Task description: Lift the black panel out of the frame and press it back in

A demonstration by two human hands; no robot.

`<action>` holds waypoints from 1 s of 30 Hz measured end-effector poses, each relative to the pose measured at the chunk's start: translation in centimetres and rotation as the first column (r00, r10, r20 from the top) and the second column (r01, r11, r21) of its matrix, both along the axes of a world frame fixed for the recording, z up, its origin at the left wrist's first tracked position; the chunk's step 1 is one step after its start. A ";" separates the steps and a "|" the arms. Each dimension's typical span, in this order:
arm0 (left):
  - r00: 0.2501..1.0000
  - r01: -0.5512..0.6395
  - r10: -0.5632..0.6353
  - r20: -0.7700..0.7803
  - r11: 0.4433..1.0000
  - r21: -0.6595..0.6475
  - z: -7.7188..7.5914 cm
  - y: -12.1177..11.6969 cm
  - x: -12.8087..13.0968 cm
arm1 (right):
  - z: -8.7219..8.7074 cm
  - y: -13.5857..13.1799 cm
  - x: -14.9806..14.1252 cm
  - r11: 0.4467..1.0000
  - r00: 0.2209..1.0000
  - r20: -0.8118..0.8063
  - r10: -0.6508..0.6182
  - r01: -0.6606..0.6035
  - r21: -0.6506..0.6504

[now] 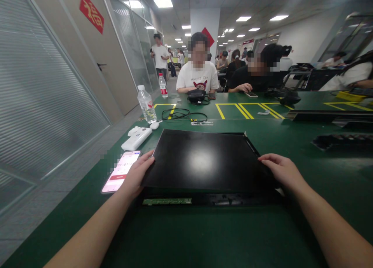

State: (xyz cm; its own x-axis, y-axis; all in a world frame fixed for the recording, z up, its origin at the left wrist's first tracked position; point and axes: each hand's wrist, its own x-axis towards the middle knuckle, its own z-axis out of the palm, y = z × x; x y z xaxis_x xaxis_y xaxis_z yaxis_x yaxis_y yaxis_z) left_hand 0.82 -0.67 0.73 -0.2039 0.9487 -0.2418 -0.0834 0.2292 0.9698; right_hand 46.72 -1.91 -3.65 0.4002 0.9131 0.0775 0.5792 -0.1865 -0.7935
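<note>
A black, glossy screen panel (186,155) lies between my hands, a ceiling light reflected in its middle. My left hand (138,170) grips its left edge, thumb on top and the other fingers partly hidden. At the right edge, my right hand (281,169) pinches the panel between thumb and fingers. Under the panel is a black frame (244,199); it shows along the near side and at the far right corner. The panel sits slightly askew to it. A green circuit board strip (167,201) shows along the frame's near side.
Left of the panel are a lit phone (122,170), a white device (136,139) and a water bottle (146,104). Beyond lie a black cable (186,114) and a black pouch-like object (196,96). Dark strips (329,116) lie at right. People sit across the green table (198,237).
</note>
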 end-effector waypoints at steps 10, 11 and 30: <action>0.999 -0.044 0.044 0.006 0.999 -0.006 -0.2 0.2 0.2 | 0.1 0.1 -0.3 1.000 0.999 0.044 -0.007 0.008 -0.011; 0.999 -0.037 0.037 0.013 0.999 -0.008 -0.2 0.2 0.3 | 0.1 0.1 -0.4 1.000 0.998 0.069 0.002 -0.002 -0.004; 0.998 -0.065 0.065 0.003 0.998 -0.016 -0.2 0.3 0.1 | 0.4 0.3 -0.1 0.991 0.995 0.076 -0.061 0.069 -0.115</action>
